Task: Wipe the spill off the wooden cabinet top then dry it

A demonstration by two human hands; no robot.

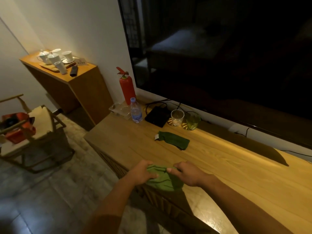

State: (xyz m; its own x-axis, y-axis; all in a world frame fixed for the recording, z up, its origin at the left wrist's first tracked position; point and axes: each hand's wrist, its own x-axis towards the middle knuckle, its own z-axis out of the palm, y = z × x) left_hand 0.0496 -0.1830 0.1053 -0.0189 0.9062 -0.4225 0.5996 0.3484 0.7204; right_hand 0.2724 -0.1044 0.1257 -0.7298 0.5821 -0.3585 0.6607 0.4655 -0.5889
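Nearest me, both forearms reach in from the 6 o'clock edge and meet over the front lip of the bench [219, 166], a long wooden cabinet top running from 5 o'clock up toward 11. My left hand [143, 172] is curled, palm down, its fingers bunched into the left side of a light green cloth [160, 180]; my right hand [187, 173] is closed on the cloth's right side, thumb pressed on the top fold. The cloth is gathered between the two hands and hangs over the bench's front edge.

Farther in, at about 12 o'clock from the hands, a dark green cloth [173, 140] lies crumpled flat on the wood, well apart from them. I cannot make out any spill on the surface in this dim light.

Beyond that, along the back, stand a clear glass [177, 117] and just beside it a green-tinted glass [192, 121], with a black box [156, 116] and a plastic water bottle [135, 110] at their 9 o'clock. A red fire extinguisher [127, 86] stands behind the bottle, and the dark television screen [219, 56] fills the 1 o'clock area.
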